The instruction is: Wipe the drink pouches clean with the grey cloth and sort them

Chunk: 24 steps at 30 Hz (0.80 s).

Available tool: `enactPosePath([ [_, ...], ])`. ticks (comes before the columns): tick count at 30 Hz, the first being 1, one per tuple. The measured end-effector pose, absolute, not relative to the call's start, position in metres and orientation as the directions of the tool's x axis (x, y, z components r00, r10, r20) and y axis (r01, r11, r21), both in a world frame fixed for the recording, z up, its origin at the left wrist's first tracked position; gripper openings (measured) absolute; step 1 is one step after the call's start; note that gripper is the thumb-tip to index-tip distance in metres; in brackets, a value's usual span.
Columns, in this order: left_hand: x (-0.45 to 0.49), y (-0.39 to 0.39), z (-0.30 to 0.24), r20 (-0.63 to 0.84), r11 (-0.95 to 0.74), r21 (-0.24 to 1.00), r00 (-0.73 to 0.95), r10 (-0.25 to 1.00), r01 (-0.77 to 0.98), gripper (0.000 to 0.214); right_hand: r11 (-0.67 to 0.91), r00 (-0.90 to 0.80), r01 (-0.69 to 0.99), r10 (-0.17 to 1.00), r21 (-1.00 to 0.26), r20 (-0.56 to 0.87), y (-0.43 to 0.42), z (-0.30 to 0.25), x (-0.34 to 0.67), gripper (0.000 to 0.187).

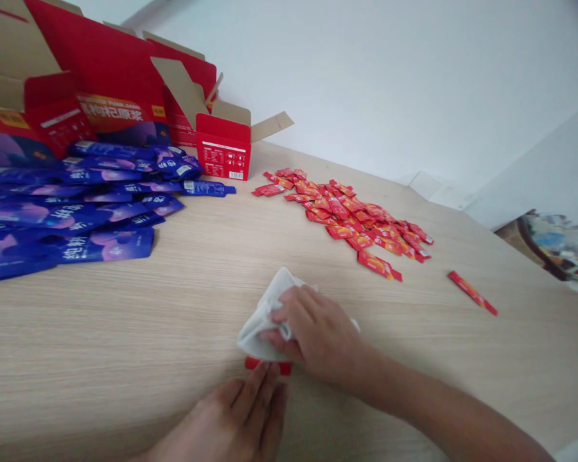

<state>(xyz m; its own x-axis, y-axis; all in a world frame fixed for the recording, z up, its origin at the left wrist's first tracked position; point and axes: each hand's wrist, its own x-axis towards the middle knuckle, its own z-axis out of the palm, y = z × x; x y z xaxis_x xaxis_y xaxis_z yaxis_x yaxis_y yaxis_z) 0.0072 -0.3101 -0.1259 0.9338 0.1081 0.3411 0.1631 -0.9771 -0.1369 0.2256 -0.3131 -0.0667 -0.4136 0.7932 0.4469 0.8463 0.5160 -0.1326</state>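
Observation:
Bunched in my right hand (318,330) is a white wipe (264,321), pinched between the thumb and fingers, with folds sticking out to the left. Just below the wipe, a red sachet (284,369) lies on the table, its upper part covered by the wipe. The fingertips of my left hand (236,410) press together on that sachet and pin it to the tabletop. My left thumb is hidden. Beyond my hands spreads a pile of small red-and-orange sachets (341,208). One more red stick sachet (472,293) lies apart on the right.
Blue-purple pouches (106,244) are heaped at the left. Behind them stand open red cardboard boxes (224,147) with flaps raised. A white wall (366,83) borders the back of the wooden table (125,333). Past the right edge sits a container of colourful wrappers (559,247).

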Motion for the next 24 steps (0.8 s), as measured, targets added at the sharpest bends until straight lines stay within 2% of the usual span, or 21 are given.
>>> enactPosePath([
  [2,0.008,-0.310,-0.126,0.311,-0.976,-0.136,0.942,0.122,0.171,0.030,0.579,-0.508,0.808,0.778,-0.108,0.370,-0.324,-0.080,0.212,0.024],
  [4,0.008,-0.309,-0.127,0.327,-0.972,-0.142,0.936,0.131,0.185,0.030,0.584,-0.530,0.807,0.779,-0.081,0.336,-0.317,-0.095,0.210,0.027],
  [8,0.007,-0.308,-0.131,0.416,-0.972,-0.160,0.905,0.092,0.172,0.032,0.425,-0.402,0.905,0.848,0.009,0.346,-0.266,-0.106,0.237,0.027],
  [11,0.005,-0.307,-0.135,0.403,-0.974,-0.166,0.912,0.074,0.152,0.033,0.302,-0.299,0.952,0.886,0.048,0.354,-0.233,-0.099,0.265,0.023],
  [13,0.004,-0.306,-0.134,0.391,-0.976,-0.168,0.918,0.063,0.138,0.033,0.242,-0.242,0.969,0.892,0.048,0.383,-0.226,-0.089,0.280,0.022],
  [15,0.004,-0.301,-0.129,0.428,-0.980,-0.155,0.903,0.049,0.126,0.030,0.188,-0.164,0.982,0.872,-0.006,0.460,-0.233,-0.079,0.291,0.025],
  [17,0.007,-0.294,-0.117,0.479,-0.991,-0.090,0.877,0.043,0.098,0.031,0.159,-0.080,0.982,0.829,-0.097,0.553,-0.250,-0.070,0.297,0.026],
  [20,0.012,-0.275,-0.097,0.522,-0.994,0.096,0.848,0.093,0.050,0.033,0.158,0.016,0.960,0.793,-0.231,0.609,-0.285,-0.065,0.301,0.025],
  [22,0.018,-0.258,-0.087,0.467,-0.967,0.235,0.862,0.199,0.096,0.028,0.151,0.056,0.942,0.810,-0.299,0.584,-0.306,-0.067,0.302,0.024],
  [24,0.027,-0.241,-0.082,0.352,-0.919,0.330,0.876,0.331,0.216,0.032,0.136,0.090,0.923,0.833,-0.359,0.546,-0.321,-0.072,0.303,0.023],
])
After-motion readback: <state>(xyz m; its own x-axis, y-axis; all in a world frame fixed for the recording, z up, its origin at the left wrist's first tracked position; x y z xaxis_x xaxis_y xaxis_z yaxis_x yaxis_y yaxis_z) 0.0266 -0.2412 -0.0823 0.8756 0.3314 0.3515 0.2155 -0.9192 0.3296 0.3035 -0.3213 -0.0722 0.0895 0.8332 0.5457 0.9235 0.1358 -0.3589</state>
